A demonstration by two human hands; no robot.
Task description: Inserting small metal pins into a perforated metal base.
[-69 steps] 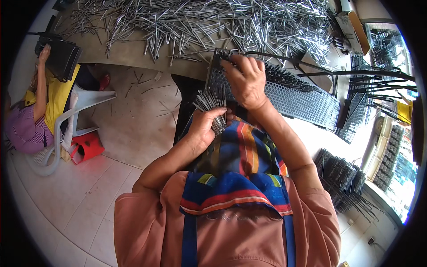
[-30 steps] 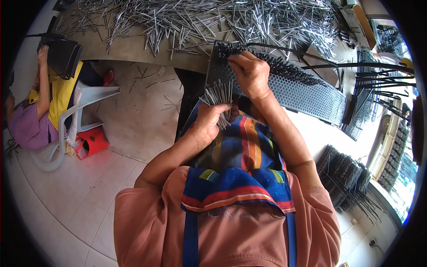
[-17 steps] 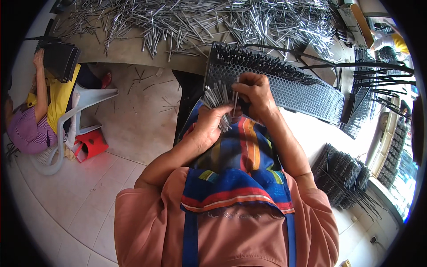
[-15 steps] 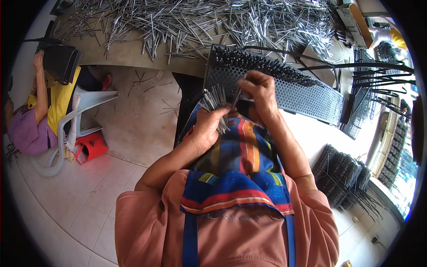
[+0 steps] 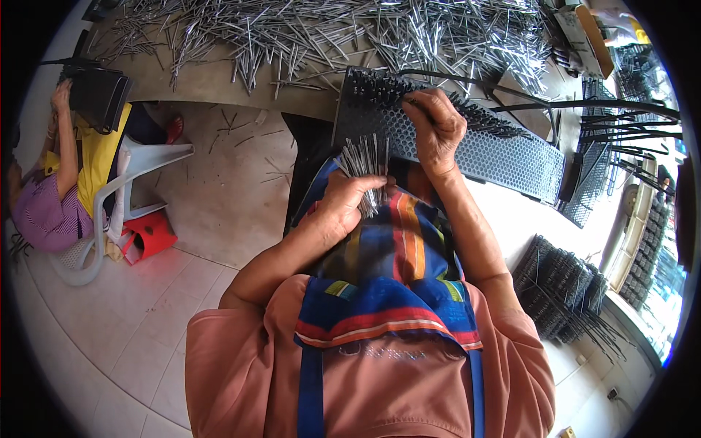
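Observation:
A bundle of thin grey metal rods (image 5: 371,155) fans upward out of my left hand (image 5: 343,198), which is closed around it above my lap. My right hand (image 5: 439,131) is over a black perforated panel (image 5: 504,164), its thumb and fingers pinched together at the panel's far part. Whatever lies between those fingertips is hidden. Dense rows of dark rod ends (image 5: 380,89) stand in the holes along the panel's far side, close to the fingertips. The panel lies tilted, its left end near the table edge.
A large heap of loose metal rods (image 5: 307,36) covers the table (image 5: 146,77) ahead. At left another person (image 5: 55,204) sits on a grey plastic chair (image 5: 109,193), near a red bag (image 5: 150,235). Stacked black wire racks (image 5: 558,288) stand at right on the floor.
My right hand has moved from beside the bundle up and away to the panel's rows of rod ends. The left hand stays nearly in place, still holding the bundle.

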